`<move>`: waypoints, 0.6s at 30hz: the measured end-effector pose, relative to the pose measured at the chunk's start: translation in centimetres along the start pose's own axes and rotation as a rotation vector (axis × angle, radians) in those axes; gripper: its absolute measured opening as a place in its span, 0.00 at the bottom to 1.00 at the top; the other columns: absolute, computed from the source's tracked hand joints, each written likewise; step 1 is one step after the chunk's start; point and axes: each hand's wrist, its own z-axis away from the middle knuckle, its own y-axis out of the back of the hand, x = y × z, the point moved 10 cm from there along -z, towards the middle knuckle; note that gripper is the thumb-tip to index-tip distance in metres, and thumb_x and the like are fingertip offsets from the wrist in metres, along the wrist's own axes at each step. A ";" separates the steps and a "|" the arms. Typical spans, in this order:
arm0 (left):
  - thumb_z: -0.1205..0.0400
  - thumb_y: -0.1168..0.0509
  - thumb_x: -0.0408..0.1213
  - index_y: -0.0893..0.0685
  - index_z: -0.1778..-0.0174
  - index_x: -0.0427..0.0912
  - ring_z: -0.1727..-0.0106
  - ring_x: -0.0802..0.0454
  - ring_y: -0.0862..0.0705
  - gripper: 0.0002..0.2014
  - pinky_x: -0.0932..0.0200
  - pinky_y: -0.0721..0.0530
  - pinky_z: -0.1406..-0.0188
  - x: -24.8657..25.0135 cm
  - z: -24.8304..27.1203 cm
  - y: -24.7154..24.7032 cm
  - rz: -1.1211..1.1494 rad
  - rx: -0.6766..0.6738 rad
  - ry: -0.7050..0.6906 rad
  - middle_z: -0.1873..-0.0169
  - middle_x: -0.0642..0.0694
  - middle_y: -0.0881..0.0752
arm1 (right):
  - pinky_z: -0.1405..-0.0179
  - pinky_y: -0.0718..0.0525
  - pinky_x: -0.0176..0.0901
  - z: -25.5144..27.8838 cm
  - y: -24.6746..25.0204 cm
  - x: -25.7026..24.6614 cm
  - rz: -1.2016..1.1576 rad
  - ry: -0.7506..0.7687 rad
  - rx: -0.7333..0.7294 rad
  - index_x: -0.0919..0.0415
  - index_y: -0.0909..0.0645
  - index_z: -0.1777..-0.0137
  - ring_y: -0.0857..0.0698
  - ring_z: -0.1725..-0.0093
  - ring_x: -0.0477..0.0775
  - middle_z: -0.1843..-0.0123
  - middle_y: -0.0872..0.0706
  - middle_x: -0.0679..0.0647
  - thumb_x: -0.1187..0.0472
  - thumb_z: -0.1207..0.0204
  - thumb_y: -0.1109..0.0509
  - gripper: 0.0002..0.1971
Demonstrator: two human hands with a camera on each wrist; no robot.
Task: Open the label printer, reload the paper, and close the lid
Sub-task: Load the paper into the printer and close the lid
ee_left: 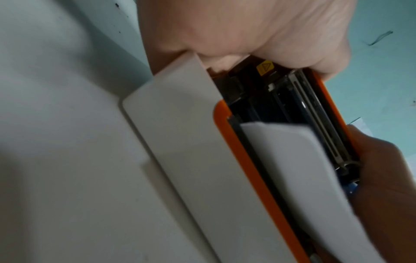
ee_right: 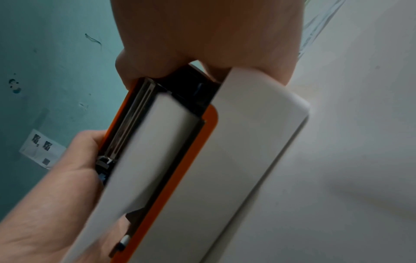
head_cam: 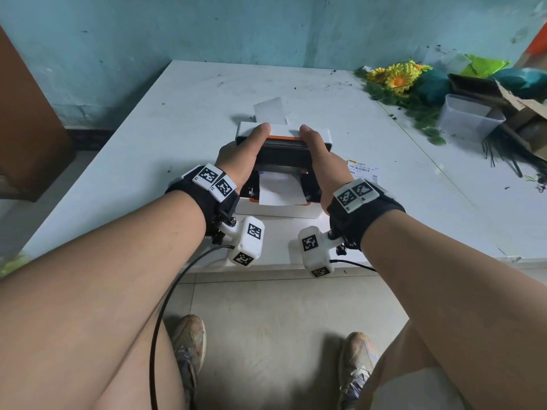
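A white label printer (head_cam: pixel 281 211) with orange trim sits on the white table (head_cam: pixel 118 173). Its lid (head_cam: pixel 284 132) is raised partway, showing the black inside. My left hand (head_cam: pixel 241 156) grips the lid's left end and my right hand (head_cam: pixel 319 156) grips its right end, thumbs on top. White label paper (head_cam: pixel 279 191) lies across the open bay, and a strip of paper (head_cam: pixel 270 111) sticks out behind the printer. The left wrist view shows the orange rim (ee_left: pixel 247 169) and curved paper (ee_left: pixel 303 169). The right wrist view shows the paper (ee_right: pixel 146 151) under the lid's metal bar.
A printed barcode label (head_cam: pixel 362 168) lies just right of the printer. At the far right are a clear plastic tub (head_cam: pixel 467 116), artificial sunflowers (head_cam: pixel 396 76) and a torn cardboard box (head_cam: pixel 518 105). A brown panel (head_cam: pixel 26 113) stands to the left. The table's front edge is near my wrists.
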 end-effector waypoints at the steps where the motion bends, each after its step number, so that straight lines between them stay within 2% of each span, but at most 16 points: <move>1: 0.29 0.29 0.73 0.08 0.48 0.47 0.50 0.41 0.05 0.32 0.44 0.06 0.43 -0.1 0.1 0.0 0.008 0.001 0.009 0.52 0.42 0.05 | 0.45 0.07 0.52 0.1 0.0 -0.1 0.010 0.009 0.003 0.56 0.09 0.44 0.05 0.52 0.58 0.46 0.04 0.58 0.23 0.30 0.26 0.35; 2: 0.30 0.28 0.73 0.08 0.48 0.46 0.51 0.41 0.05 0.33 0.44 0.06 0.45 -0.1 0.1 0.1 0.017 0.008 0.015 0.53 0.41 0.04 | 0.43 0.07 0.53 0.2 -0.1 -0.2 0.018 0.015 0.004 0.55 0.09 0.44 0.05 0.50 0.59 0.44 0.04 0.58 0.23 0.29 0.27 0.35; 3: 0.30 0.27 0.73 0.08 0.48 0.45 0.52 0.42 0.05 0.33 0.46 0.06 0.46 -0.1 0.1 0.1 0.021 0.013 0.016 0.54 0.42 0.04 | 0.46 0.08 0.52 0.3 -0.1 -0.3 0.021 0.019 0.004 0.55 0.09 0.44 0.06 0.50 0.59 0.45 0.04 0.57 0.23 0.28 0.28 0.34; 5: 0.27 0.28 0.72 0.08 0.49 0.44 0.55 0.44 0.06 0.32 0.52 0.09 0.53 -0.1 0.1 0.2 0.000 0.017 0.013 0.56 0.43 0.05 | 0.57 0.13 0.46 0.6 -0.3 -0.4 0.008 0.013 0.000 0.54 0.09 0.44 0.09 0.56 0.55 0.51 0.07 0.54 0.25 0.26 0.28 0.32; 6: 0.26 0.29 0.73 0.09 0.49 0.44 0.56 0.44 0.07 0.32 0.54 0.10 0.54 -0.1 0.0 0.2 -0.009 0.015 0.014 0.57 0.43 0.05 | 0.59 0.15 0.45 0.8 -0.3 -0.4 -0.003 0.006 -0.004 0.53 0.09 0.44 0.10 0.58 0.54 0.53 0.09 0.52 0.25 0.25 0.28 0.30; 9: 0.28 0.31 0.75 0.08 0.49 0.45 0.53 0.42 0.06 0.34 0.53 0.10 0.50 0.0 0.0 0.1 -0.030 0.007 0.011 0.57 0.42 0.05 | 0.56 0.13 0.46 0.9 -0.2 -0.2 -0.018 -0.021 -0.021 0.53 0.10 0.44 0.09 0.57 0.55 0.52 0.08 0.53 0.25 0.27 0.25 0.30; 14: 0.23 0.31 0.72 0.08 0.47 0.44 0.55 0.45 0.07 0.31 0.57 0.16 0.60 0.4 0.4 0.1 -0.028 0.009 -0.015 0.56 0.42 0.05 | 0.63 0.17 0.44 1.0 0.4 -0.2 0.022 -0.031 -0.022 0.57 0.12 0.46 0.13 0.62 0.53 0.58 0.13 0.53 0.25 0.25 0.25 0.32; 18: 0.23 0.31 0.72 0.08 0.47 0.45 0.56 0.45 0.06 0.31 0.57 0.15 0.61 0.3 0.5 0.1 -0.023 0.013 -0.004 0.56 0.41 0.05 | 0.54 0.11 0.47 0.8 0.1 -0.2 0.022 -0.026 -0.028 0.57 0.10 0.45 0.09 0.56 0.56 0.53 0.08 0.54 0.22 0.29 0.24 0.35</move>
